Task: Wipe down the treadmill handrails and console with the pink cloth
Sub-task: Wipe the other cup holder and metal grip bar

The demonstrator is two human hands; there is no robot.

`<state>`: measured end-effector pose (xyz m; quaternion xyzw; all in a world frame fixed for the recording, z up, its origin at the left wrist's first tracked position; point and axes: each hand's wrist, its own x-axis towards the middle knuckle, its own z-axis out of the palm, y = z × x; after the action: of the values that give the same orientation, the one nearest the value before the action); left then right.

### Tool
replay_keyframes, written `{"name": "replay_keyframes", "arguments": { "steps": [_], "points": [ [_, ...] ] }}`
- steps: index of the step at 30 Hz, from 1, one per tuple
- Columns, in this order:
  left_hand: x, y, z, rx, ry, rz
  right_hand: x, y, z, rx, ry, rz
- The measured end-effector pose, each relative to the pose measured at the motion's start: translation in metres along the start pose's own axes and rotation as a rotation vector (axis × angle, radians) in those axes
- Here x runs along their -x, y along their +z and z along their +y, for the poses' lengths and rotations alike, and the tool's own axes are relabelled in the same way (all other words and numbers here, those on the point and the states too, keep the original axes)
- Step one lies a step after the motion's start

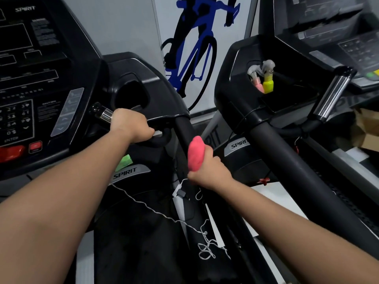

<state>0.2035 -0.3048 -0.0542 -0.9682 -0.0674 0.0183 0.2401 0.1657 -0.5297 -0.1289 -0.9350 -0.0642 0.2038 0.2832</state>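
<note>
- Fingers [210,153] of right hand [207,171] clenched round pink cloth [196,153], cloth bunched up and pressed against black handrail [181,128], partway down from the console end.
- Fingers [144,132] of left hand [129,126] curled over short chrome grip [102,114] beside the console, holding no cloth, apparently bracing.
- Console [30,78] at far left: keypad, dark display, red stop button [11,153] low down. Judged not yet wiped; an accidental key press likely there under a hard rub.
- Neighbouring treadmill [287,160] just to the right, rail close alongside. Tight gap, so knuckles liable to knock it on a long downstroke.
- Handrail stroke in hand now; early-to-middle of the job by the look of it, with console and far rail judged left to do.
- White string [155,211] trailing loose under the rail, small clip and tags near the right wrist. Could snag on cloth or fingers further down and tug the clip free.
- Spray bottles [264,80], pink and yellow, upright in the neighbour's cup pocket, well apart from both hands.
- Cloth wadded small: narrow strip covered per pass, underside of rail easily missed without a twist of the wrist.
</note>
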Motion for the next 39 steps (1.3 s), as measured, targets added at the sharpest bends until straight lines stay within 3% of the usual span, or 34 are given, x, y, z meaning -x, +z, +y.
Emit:
{"name": "replay_keyframes", "arguments": {
  "steps": [2,5,10,13,17,19,23,25,27,28,31,35,39],
  "points": [
    [0.001,0.0,0.001,0.01,-0.009,0.014,0.006,0.005,-0.003,0.142,-0.028,0.014],
    [0.001,0.001,0.003,0.018,-0.018,0.04,-0.007,-0.004,-0.005,0.107,-0.037,-0.046],
    [0.0,0.003,0.002,0.039,-0.014,0.05,-0.027,-0.021,0.01,-0.573,-0.047,-0.27],
    [0.0,0.004,0.001,0.05,-0.01,0.07,-0.018,-0.017,0.024,-0.681,-0.007,-0.305],
    [0.0,0.006,0.002,0.05,-0.017,0.073,0.003,-0.025,0.036,-0.427,0.011,-0.398],
    [0.001,0.005,0.002,0.059,-0.024,0.07,0.009,-0.027,0.024,-0.208,0.045,-0.36],
    [0.003,0.003,0.004,0.097,-0.033,0.088,0.012,0.005,-0.016,0.209,0.104,0.01],
    [0.005,0.003,0.003,0.099,-0.033,0.128,0.018,0.027,-0.02,0.559,-0.032,0.204],
    [0.007,0.004,0.002,0.09,-0.037,0.159,0.031,0.032,-0.013,0.738,-0.139,0.309],
    [0.007,0.004,0.001,0.084,-0.037,0.169,0.039,0.034,-0.005,0.754,-0.188,0.262],
    [0.008,0.005,0.002,0.055,-0.026,0.179,0.056,0.03,0.019,0.604,-0.259,0.114],
    [0.008,0.006,0.003,0.051,-0.026,0.186,0.055,0.006,0.035,0.085,-0.089,-0.031],
    [0.008,0.006,0.002,0.076,-0.033,0.179,0.031,-0.01,0.033,-0.194,0.057,-0.173]
  ]
}}
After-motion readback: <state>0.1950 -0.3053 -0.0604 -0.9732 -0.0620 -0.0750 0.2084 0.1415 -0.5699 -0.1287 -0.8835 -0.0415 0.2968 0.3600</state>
